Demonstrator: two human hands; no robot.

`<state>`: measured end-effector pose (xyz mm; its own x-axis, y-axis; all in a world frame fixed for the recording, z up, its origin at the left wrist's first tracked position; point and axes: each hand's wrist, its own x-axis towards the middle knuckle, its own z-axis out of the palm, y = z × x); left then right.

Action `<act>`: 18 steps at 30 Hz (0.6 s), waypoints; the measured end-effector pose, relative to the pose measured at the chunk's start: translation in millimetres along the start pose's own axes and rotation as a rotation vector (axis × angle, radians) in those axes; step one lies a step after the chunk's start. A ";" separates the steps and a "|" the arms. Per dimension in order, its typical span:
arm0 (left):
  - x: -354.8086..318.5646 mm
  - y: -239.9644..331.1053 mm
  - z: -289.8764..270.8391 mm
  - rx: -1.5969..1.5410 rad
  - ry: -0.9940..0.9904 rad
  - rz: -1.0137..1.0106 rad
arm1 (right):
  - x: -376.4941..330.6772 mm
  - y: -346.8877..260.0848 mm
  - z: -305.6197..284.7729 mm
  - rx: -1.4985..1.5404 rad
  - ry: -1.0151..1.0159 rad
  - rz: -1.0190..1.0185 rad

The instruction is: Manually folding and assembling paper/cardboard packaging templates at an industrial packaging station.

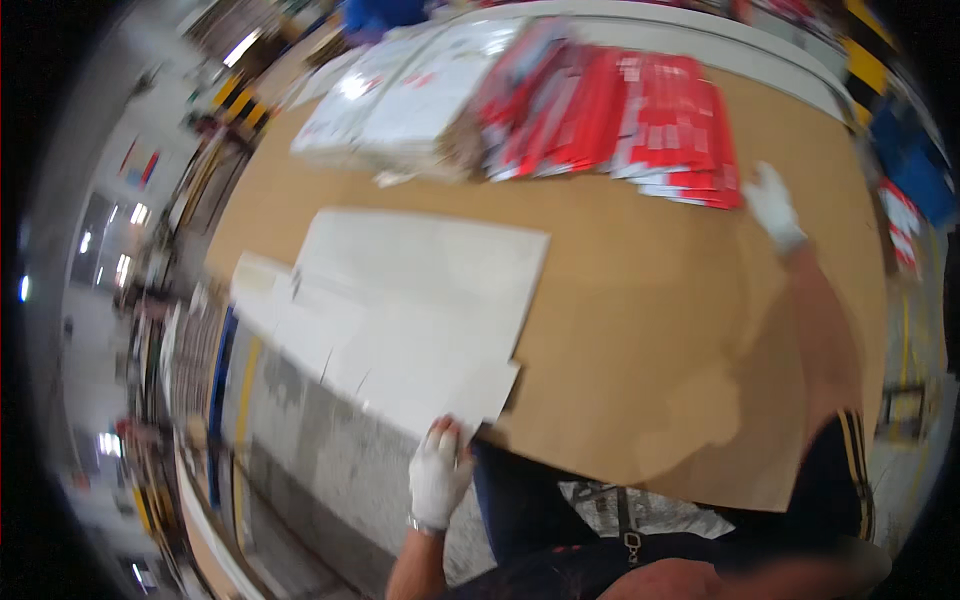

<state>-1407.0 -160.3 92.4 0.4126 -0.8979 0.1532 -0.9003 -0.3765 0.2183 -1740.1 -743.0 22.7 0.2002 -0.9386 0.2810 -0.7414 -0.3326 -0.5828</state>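
Observation:
A large flat white cardboard sheet (pixel 400 310) with cut flaps lies on the brown table (pixel 640 330), hanging over its left edge. My left hand (pixel 438 472), in a white glove, grips the sheet's near corner. My right hand (pixel 772 203), also gloved, reaches far across the table and touches the edge of a row of red and white flat packs (pixel 640 115). Blur hides whether its fingers hold one.
A stack of white flat sheets (pixel 400 95) lies at the table's far left next to the red packs. The grey floor (pixel 300 440) and yellow-black striped markings show on the left. Blue objects (pixel 915 165) stand at the right.

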 end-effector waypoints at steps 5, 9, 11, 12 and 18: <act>15.0 36.4 -68.8 0.127 0.106 0.110 | -191.5 -188.6 -85.8 0.433 -0.332 -0.346; -26.2 91.4 -79.4 -0.141 0.131 0.479 | -312.4 -319.7 -128.6 -0.144 -0.542 -0.920; -46.4 116.8 -51.4 -0.198 0.051 0.626 | -357.5 -277.8 -110.3 0.104 -0.259 -1.175; -55.5 127.5 -40.9 -0.247 0.135 0.641 | -368.7 -257.2 -108.2 0.085 -0.309 -1.112; -41.8 91.4 -27.0 -0.094 -0.150 0.439 | -412.9 -167.5 -156.3 0.282 -0.252 -0.456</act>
<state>-1502.8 -151.0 132.0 -0.0351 -0.9932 0.1114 -0.9660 0.0622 0.2509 -1798.8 -285.4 123.5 0.6304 -0.6764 0.3809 -0.3527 -0.6867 -0.6356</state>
